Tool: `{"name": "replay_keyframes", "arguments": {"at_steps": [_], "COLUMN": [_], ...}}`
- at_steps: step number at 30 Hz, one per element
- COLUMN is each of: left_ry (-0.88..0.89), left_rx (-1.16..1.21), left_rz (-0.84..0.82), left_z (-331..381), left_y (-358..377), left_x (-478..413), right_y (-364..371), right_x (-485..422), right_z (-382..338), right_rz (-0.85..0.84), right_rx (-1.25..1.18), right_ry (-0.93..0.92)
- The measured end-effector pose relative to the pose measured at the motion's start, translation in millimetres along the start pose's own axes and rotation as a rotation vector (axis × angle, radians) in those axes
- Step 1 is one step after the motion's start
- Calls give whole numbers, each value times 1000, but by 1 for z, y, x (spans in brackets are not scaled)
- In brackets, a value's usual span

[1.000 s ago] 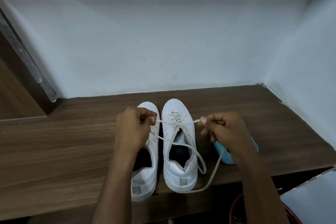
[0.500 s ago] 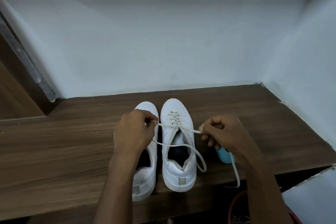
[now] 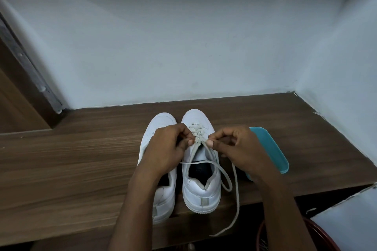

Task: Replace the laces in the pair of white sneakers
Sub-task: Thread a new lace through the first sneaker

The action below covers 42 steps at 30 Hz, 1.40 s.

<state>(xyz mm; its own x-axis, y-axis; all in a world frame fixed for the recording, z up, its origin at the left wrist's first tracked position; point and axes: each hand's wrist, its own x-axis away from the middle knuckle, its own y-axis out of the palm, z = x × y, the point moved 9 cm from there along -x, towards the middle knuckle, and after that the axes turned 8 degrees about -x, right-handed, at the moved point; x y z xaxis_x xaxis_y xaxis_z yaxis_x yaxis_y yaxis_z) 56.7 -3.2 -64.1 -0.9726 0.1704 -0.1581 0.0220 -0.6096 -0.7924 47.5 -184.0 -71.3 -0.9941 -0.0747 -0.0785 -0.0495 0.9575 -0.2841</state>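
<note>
Pinching the off-white flat lace (image 3: 196, 129) at its topmost crossing, over the tongue of the white leather sneaker (image 3: 201, 191) nearer the right grip (image 3: 238, 146). Left grip (image 3: 169, 149) curled, thumb and forefinger nipping one strand; right grip the same on the other strand, thumbnail up. Trailing below the right grip: one slack loop beside the heel, one end dangling off the edge of the dark wood-grain bench (image 3: 81, 159). Just beside, half hidden under the left grip, the second white leather sneaker (image 3: 161, 122). Beyond the right grip's knuckles, a teal plastic box (image 3: 271, 149).
</note>
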Motion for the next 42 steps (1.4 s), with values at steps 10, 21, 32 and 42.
{"name": "replay_keyframes", "arguments": {"at_steps": [10,21,32,42], "left_ry": [-2,-14,-159,-204], "left_rx": [132,55,-122,-143], "left_rz": [-55,-18,129,86], "left_z": [5,5,-6,-13], "left_y": [6,0,-17,-16], "left_x": [3,2,7,10], "right_y": [4,5,2,-2], "right_x": [0,1,2,6], "right_z": [-2,-1,-4,8], "right_rz": [-45,-55,29,67], "right_rx": [-106,-26,102,19], "right_ry": [7,22,41,164]}}
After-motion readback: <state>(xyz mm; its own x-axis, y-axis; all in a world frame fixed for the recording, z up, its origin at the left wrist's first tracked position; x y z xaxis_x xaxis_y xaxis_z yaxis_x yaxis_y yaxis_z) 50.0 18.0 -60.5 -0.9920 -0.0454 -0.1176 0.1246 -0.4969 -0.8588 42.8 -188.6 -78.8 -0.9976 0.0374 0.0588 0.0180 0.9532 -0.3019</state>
